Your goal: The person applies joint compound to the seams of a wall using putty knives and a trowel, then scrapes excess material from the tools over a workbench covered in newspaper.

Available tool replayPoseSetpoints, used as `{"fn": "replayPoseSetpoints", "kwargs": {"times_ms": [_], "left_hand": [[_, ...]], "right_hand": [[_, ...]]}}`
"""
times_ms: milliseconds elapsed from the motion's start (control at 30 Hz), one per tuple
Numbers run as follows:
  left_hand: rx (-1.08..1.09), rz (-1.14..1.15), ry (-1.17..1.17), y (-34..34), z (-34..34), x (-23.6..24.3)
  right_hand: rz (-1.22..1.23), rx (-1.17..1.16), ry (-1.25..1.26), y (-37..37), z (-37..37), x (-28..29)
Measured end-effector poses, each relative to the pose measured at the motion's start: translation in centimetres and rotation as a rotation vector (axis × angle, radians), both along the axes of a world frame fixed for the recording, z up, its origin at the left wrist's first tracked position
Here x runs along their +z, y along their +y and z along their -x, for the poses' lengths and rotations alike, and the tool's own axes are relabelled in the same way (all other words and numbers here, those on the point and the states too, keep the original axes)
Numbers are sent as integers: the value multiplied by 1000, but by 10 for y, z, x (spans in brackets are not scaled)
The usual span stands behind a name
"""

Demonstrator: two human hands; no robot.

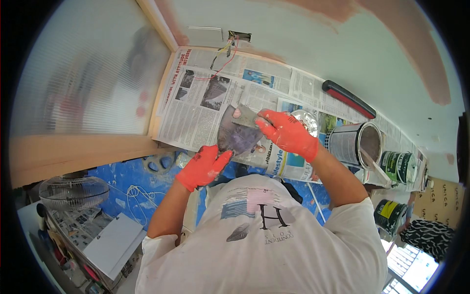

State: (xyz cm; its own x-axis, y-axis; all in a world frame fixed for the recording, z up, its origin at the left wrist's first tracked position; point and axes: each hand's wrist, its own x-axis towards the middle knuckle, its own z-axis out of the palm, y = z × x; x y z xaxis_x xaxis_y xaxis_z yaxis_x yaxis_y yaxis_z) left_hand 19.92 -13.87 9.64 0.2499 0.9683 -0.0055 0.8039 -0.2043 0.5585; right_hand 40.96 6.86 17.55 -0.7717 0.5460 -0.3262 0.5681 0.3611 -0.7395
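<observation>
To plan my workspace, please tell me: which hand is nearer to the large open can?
Right. The right hand is just left of the large open can; the left hand is much farther left, at the dark plate's lower edge.

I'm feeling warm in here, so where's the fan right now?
In the head view, the fan is at the left side, below the wooden beam, left of the left hand and up-left of the white board.

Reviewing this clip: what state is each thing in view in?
Left grip: gloved, closed on dark board
Right grip: gloved, closed on scraper
Dark board: smeared
Scraper: pinkish dab at its edge
Newspaper: spread out
Metal can: open
Wall box: uncovered, wires hanging out
Fan: caged, spinning unclear
White cord: loosely coiled
</observation>
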Motion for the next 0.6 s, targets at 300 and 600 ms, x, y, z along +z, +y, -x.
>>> {"fn": "replayPoseSetpoints", "kwargs": {"times_ms": [300, 600], "left_hand": [[165, 670, -1416, -19, 20, -10], [502, 781, -1521, -14, 15, 27]], "right_hand": [[-498, 285, 276, 7, -16, 19], [-618, 537, 243, 1, -21, 14]]}}
